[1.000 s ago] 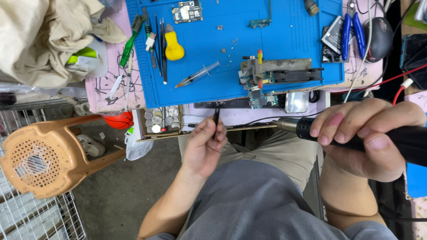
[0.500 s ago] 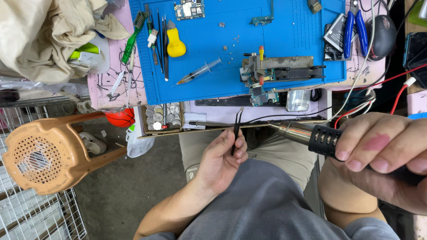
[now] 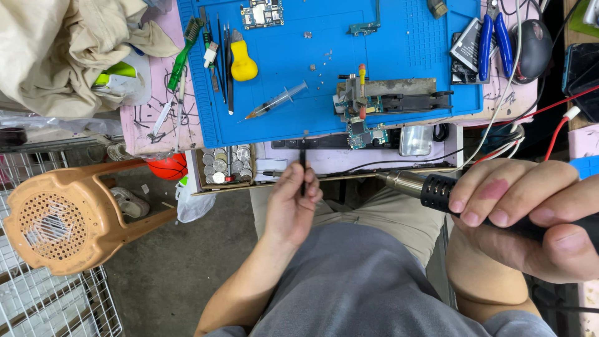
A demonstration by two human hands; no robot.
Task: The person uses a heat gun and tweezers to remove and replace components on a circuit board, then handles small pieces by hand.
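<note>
Left hand (image 3: 290, 206) fingers pinch tweezers (image 3: 303, 161), tips aimed at the board (image 3: 365, 132) beyond them. Right hand (image 3: 530, 215) fingers wrap the hot-air handle (image 3: 437, 190), nozzle kept off the bench (image 3: 349, 153).

A flat grey battery pack (image 3: 467, 51) with a pale label lies at the blue mat's (image 3: 412, 43) right edge. 1 dark slab (image 3: 580, 65) at far right may be a phone screen.

A work mat (image 3: 399, 68) lies on the desk (image 3: 156, 125). On the mat, a syringe (image 3: 274, 101) lies left of the clamped circuit board (image 3: 365, 106). Pliers (image 3: 493, 34) rest at its right edge, a brush (image 3: 186, 50) at its left. A stool (image 3: 62, 218) stands on the floor, left of the desk.
</note>
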